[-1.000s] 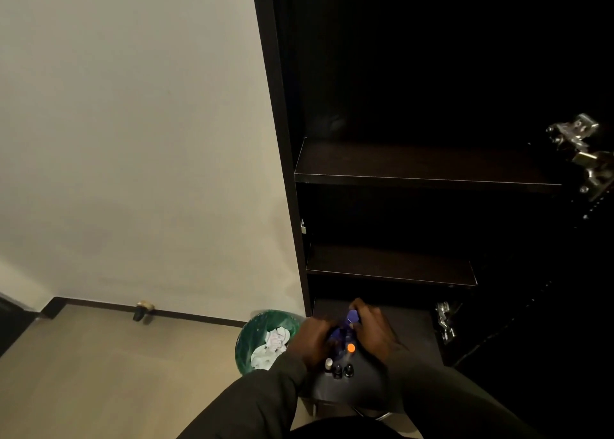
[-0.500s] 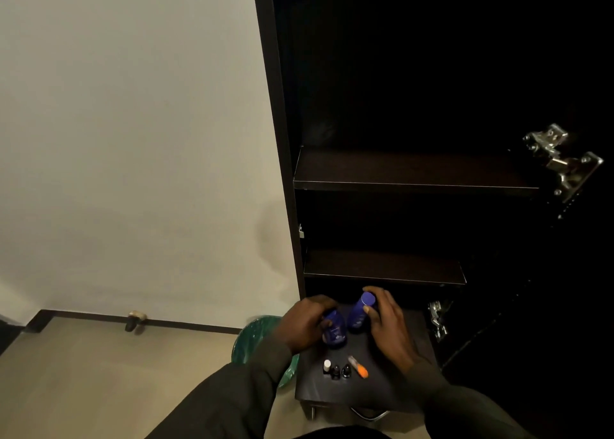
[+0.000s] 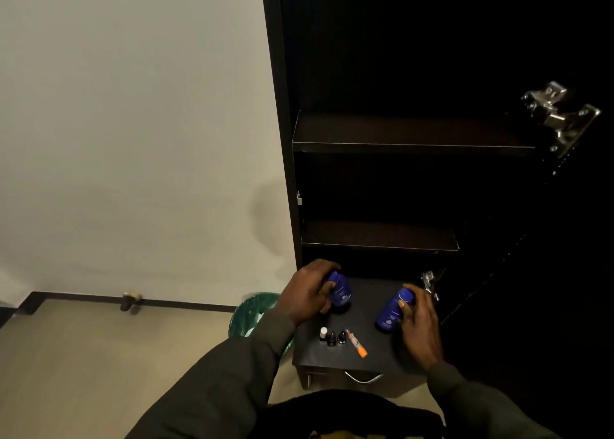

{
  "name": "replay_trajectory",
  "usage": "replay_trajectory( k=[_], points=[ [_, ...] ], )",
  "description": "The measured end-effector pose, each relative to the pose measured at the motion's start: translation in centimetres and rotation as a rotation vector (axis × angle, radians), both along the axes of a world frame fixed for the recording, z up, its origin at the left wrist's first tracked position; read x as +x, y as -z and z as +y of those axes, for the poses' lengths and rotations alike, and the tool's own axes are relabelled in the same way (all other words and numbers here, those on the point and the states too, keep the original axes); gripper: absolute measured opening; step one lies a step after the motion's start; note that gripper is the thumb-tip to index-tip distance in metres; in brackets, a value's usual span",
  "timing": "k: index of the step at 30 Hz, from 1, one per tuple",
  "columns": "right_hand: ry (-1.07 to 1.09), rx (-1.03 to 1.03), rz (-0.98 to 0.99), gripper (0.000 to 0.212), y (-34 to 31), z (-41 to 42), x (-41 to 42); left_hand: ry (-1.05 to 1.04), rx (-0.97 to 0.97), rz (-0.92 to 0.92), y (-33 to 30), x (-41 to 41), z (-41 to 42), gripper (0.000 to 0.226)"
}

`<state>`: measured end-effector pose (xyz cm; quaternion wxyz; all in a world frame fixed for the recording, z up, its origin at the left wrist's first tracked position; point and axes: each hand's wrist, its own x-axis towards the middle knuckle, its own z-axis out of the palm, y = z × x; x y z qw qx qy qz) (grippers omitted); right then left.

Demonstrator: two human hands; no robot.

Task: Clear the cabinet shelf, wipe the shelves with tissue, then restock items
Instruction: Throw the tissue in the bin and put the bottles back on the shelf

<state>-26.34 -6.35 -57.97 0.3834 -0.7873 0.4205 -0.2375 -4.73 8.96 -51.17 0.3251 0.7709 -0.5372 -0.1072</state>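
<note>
Left hand [image 3: 307, 297]: grip closed around a blue bottle [image 3: 339, 289], fingers curled over its top and far side, thumb on the near side. The bottle stands about upright at the rear left of a small dark tabletop [image 3: 372, 352].

Right hand [image 3: 419, 325]: grip closed on a second blue bottle [image 3: 392, 312], thumb across its upper body, fingers wrapped behind. This bottle tilts, cap leaning away from the person. Whether its base touches the tabletop cannot be determined.

The two grips are well apart. Between them and nearer the person, a row of three small vials [image 3: 331, 336] stands on the tabletop: one white-capped, two dark. Just right of the vials lies a slim tube with an orange cap [image 3: 356, 348], slanting toward the right grip's side.

Beyond both grips, the dark cabinet stands open. Lower shelf [image 3: 378, 237] is directly above the left grip; upper shelf [image 3: 412, 136] is higher. A metal hinge [image 3: 558, 116] shows far up and right of the right grip.

Left of the left grip, a green waste bin [image 3: 255, 312] sits on the floor, partly hidden by the sleeve.
</note>
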Motion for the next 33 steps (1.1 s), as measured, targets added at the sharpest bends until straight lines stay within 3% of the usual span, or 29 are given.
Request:
replay_trajectory(
  k=[15,21,27,33],
  points=[
    [-0.165,-0.104,-0.195,0.040,-12.2,0.9,3.0,0.128,-0.095,0.070,-9.1,-1.8,-1.4,0.040],
    [-0.187,-0.198,-0.357,0.041,-19.2,0.7,4.2,0.037,-0.377,0.138,-15.8,-2.3,-1.4,0.041],
    [-0.220,-0.171,-0.583,0.038,-29.2,1.6,4.8,-0.008,-0.557,0.320,-23.7,-3.6,-1.2,0.041],
    [-0.324,-0.339,-0.788,0.034,-41.6,1.2,5.1,0.118,-0.815,0.196,-35.8,-3.8,-1.5,0.034]
  ],
)
